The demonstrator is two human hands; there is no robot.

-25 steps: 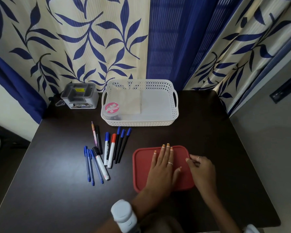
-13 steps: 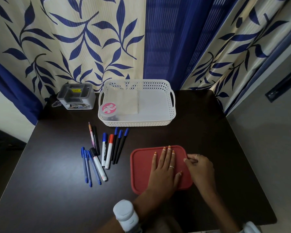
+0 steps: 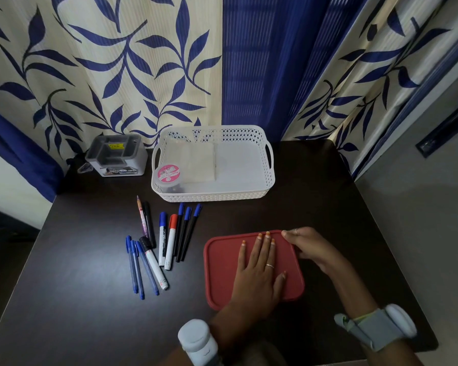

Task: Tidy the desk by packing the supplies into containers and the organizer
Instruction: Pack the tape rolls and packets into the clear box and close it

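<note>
One round tub sits in the white basket — front-left corner.

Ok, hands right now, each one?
Left hand: open, pressing flat on the red lid.
Right hand: fingers curled at the lid's far right corner; grip cannot be told.

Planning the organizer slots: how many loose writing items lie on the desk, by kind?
White markers: 3
All-blue pens: 3
Black pens with blue caps: 3
Patterned pencil: 1
Plain dark pen: 1
Total: 11
</note>
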